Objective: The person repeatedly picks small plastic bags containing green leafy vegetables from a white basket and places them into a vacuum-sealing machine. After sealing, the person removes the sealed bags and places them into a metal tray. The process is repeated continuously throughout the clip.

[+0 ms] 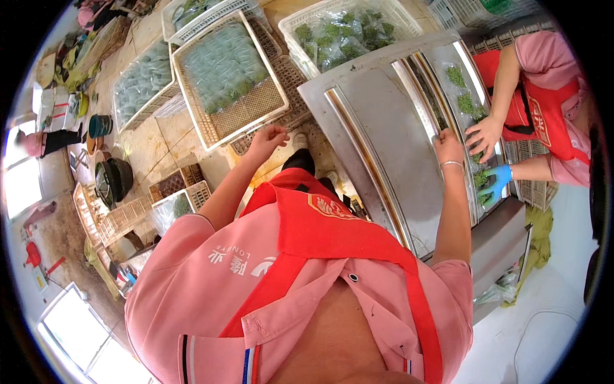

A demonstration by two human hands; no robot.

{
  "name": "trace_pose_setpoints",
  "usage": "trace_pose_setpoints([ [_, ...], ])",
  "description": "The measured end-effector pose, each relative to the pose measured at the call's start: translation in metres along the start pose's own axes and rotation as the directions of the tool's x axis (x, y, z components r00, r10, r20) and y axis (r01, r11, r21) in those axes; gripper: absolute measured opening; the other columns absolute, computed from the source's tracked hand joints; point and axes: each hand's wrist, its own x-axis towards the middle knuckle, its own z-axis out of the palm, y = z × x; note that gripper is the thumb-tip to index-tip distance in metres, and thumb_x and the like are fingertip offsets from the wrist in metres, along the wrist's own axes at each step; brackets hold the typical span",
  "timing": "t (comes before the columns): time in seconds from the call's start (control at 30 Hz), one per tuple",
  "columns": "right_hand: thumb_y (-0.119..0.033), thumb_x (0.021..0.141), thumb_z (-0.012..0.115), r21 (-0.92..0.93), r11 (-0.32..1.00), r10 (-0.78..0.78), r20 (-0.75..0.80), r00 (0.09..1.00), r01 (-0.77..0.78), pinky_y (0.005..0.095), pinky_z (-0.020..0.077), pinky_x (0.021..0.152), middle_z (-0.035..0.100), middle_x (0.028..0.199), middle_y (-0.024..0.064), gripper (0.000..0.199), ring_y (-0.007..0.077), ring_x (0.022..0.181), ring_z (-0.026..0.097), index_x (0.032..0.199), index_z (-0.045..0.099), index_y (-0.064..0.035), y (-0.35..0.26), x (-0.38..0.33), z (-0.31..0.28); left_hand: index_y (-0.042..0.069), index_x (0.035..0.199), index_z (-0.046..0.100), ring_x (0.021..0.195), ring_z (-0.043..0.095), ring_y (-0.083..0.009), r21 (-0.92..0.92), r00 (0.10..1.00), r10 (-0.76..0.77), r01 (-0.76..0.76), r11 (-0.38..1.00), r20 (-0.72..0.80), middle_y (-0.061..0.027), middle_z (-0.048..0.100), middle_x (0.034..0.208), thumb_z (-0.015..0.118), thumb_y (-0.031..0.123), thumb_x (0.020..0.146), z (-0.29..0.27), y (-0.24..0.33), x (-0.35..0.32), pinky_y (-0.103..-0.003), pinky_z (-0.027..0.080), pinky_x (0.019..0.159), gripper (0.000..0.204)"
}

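Note:
My left hand (267, 143) hangs in the air by the near right corner of a pale plastic crate (281, 105). Its fingers are loosely curled together, and nothing shows in them. Inside that crate lie rows of clear plastic bags (220, 64) with green contents. My right hand (447, 147), a bracelet on its wrist, is at the metal rails of a grey machine (384, 96). Its fingers are closed downward; whatever they hold is hidden. Close beside it, small green leafy clumps (465, 102) sit in a row along the machine's far-side channel.
Across the machine, a co-worker's bare hand (487, 136) and blue-gloved hand (495, 185) reach to the green clumps. Another crate (416, 25) of bagged greens stands behind the machine. More crates (118, 121) and a dark round tub (115, 179) stand on the tiled floor at left.

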Motion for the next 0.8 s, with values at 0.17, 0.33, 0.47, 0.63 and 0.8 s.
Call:
trace_pose_setpoints([
  [0.17,-0.018,0.078,0.062,0.319,0.946,-0.039,-0.081,0.996,0.063,0.0372,0.0491,0.063,0.063,0.077,0.0101,0.011,0.0278,0.07,0.062,0.083,0.06,-0.0076,-0.065,-0.028,-0.017,-0.003,0.102,0.055,0.081,0.062,-0.0151,-0.04,0.994,-0.018,0.014,0.999,-0.105,-0.0078,0.063,0.09,0.056,0.011,0.087,-0.036,-0.034,-0.027,-0.027,0.052,0.07,0.021],
  [0.33,-0.014,0.081,0.062,0.574,0.794,-0.206,-0.058,0.977,0.202,0.0311,0.0485,0.061,0.062,0.077,0.0103,0.013,0.0217,0.064,0.06,0.09,0.062,-0.0056,-0.189,-0.042,-0.01,-0.004,0.102,0.055,0.079,0.061,-0.0143,0.014,0.99,-0.065,0.067,0.998,-0.127,-0.0072,0.063,0.086,0.058,0.011,0.085,-0.083,-0.032,-0.044,-0.027,0.05,0.071,0.023],
  [0.47,-0.013,0.081,0.063,0.73,0.636,-0.393,0.029,0.919,0.249,0.0278,0.0484,0.062,0.061,0.08,0.0077,0.014,0.0173,0.066,0.06,0.092,0.062,-0.0056,-0.31,-0.053,0.003,-0.002,0.101,0.057,0.077,0.06,-0.0125,-0.026,0.98,-0.064,0.06,0.998,-0.187,-0.0081,0.065,0.09,0.06,0.015,0.085,-0.142,-0.058,-0.054,-0.026,0.049,0.071,0.023],
  [0.63,-0.016,0.076,0.07,0.801,0.55,-0.57,0.153,0.807,0.236,0.0277,0.0484,0.073,0.059,0.095,0.0055,0.032,0.017,0.081,0.059,0.105,0.059,-0.0075,-0.438,-0.046,0.058,0.005,0.104,0.058,0.085,0.064,-0.0164,0.238,0.932,-0.079,0.171,0.956,-0.353,-0.0067,0.065,0.095,0.066,0.026,0.08,-0.249,-0.097,-0.043,-0.03,0.049,0.075,0.033],
  [0.8,-0.023,0.067,0.078,0.734,0.639,-0.617,0.311,0.723,0.229,0.0356,0.0395,0.097,0.047,0.126,0.0119,0.069,0.0271,0.115,0.047,0.128,0.046,-0.0126,-0.512,-0.001,0.126,0.008,0.114,0.054,0.092,0.063,-0.0229,0.394,0.889,-0.071,0.271,0.878,-0.452,-0.0096,0.063,0.106,0.068,0.036,0.076,-0.319,-0.108,-0.012,-0.035,0.049,0.079,0.049],
])
